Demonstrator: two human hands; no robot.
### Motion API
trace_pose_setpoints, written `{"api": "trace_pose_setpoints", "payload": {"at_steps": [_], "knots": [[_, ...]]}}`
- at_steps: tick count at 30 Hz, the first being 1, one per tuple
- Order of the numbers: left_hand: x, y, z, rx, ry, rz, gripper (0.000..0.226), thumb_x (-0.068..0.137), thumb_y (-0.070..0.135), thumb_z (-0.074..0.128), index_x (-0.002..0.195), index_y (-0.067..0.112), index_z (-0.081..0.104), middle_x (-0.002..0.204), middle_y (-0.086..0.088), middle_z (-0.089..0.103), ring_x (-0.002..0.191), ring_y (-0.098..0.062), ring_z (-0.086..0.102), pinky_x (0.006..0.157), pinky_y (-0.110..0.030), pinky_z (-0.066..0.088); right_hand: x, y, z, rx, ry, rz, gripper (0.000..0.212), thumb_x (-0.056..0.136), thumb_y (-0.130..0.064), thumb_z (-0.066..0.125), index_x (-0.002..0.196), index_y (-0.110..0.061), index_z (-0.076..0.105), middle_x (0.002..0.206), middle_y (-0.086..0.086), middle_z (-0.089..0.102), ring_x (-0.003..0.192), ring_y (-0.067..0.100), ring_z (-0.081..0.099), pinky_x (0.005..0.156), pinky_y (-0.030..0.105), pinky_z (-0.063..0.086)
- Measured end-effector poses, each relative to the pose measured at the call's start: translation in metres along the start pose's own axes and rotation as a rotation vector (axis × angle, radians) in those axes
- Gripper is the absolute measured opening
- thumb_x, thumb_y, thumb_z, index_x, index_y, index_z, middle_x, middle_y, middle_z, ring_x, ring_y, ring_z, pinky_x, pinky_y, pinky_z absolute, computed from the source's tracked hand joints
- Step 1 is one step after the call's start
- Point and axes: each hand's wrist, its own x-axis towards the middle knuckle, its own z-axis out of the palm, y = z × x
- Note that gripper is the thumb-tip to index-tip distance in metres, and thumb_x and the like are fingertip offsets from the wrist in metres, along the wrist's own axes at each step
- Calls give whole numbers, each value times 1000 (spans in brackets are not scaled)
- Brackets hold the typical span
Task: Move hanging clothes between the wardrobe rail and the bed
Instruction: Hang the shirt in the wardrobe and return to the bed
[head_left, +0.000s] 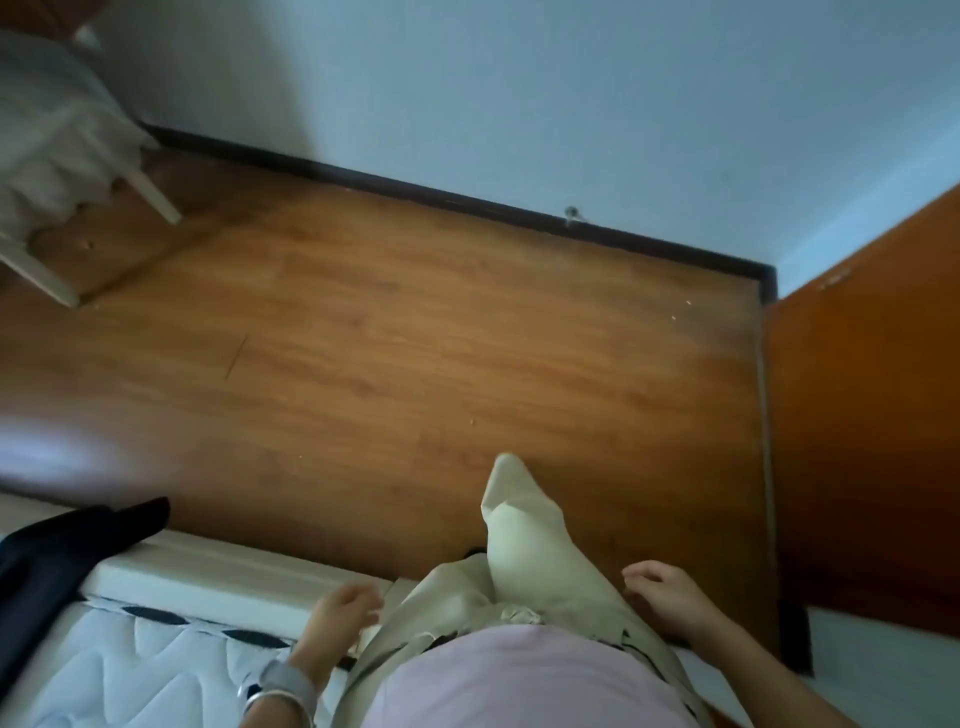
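Dark garment (62, 561) lies on bed (208, 577); left hand (343, 618) and right hand (670, 597) relaxed, empty; further transfers likely outstanding.

beige garment (524, 540), dark garment (57, 545), white quilted mattress (140, 670)

Left hand (343, 610) and right hand (667, 595) hang loosely curled by the bed (208, 577); a dark garment (52, 561) lies on it
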Motion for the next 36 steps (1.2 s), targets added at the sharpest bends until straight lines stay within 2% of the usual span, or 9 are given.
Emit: {"api": "trace_pose_setpoints", "payload": {"at_steps": [5,9,14,22,25,27,30,32,36], "knots": [[31,22,-10,9,82,-109,18,87,20,56,86,10,72,83,-5,66,70,-9,54,60,-17,38,63,-96,-33,-239,-56,-35,25,92,-16,49,114,-9,59,103,5,56,92,17,55,72,25,44],[50,76,-16,-238,139,-206,10,75,20,60,72,11,65,71,-7,63,67,-20,53,63,-26,36,111,-202,-68,-466,-78,-130,20,92,-16,48,105,-10,62,98,3,58,89,16,53,76,24,40],[60,154,-47,-517,360,-69,13,92,19,51,102,16,59,96,-7,65,92,-23,60,75,-28,40,137,-350,-66,-646,-189,-150,14,94,-24,43,95,-23,57,92,0,60,83,16,56,60,23,38],[79,120,-101,-745,439,-376,24,87,6,57,107,-7,63,93,-19,65,82,-24,57,87,-39,48,149,-532,74,-914,-302,-416,17,94,-12,44,101,-8,59,80,3,59,69,13,53,52,17,39],[91,109,-142,-836,412,-459,24,88,8,56,104,-6,65,96,-14,62,85,-20,53,76,-24,39,147,-588,146,-938,-301,-474,18,93,-6,45,101,-2,59,73,5,57,62,12,52,39,9,39],[101,102,-179,-898,379,-491,19,87,10,55,93,-1,70,99,-15,66,87,-22,56,72,-21,40,136,-619,193,-932,-287,-481,16,93,-9,45,99,-5,60,71,3,59,61,13,54,45,17,39],[111,103,-245,-1016,465,-434,16,90,6,51,94,-2,65,74,-12,61,67,-22,53,53,-18,45,103,-661,264,-997,-378,-509,13,94,-13,45,96,-9,57,76,3,60,62,13,55,51,23,33],[120,105,-297,-1139,580,-373,14,93,4,48,102,0,57,74,-10,56,62,-18,49,66,-29,49,81,-690,309,-1034,-434,-546,13,95,-15,45,97,-11,57,81,4,60,65,13,55,53,23,35],[135,103,-380,-1257,685,-252,20,94,11,48,108,3,59,95,-13,63,85,-26,59,67,-29,43,55,-739,380,-1096,-450,-623,15,95,-15,45,102,-12,58,89,6,62,69,13,57,57,24,38]]}}
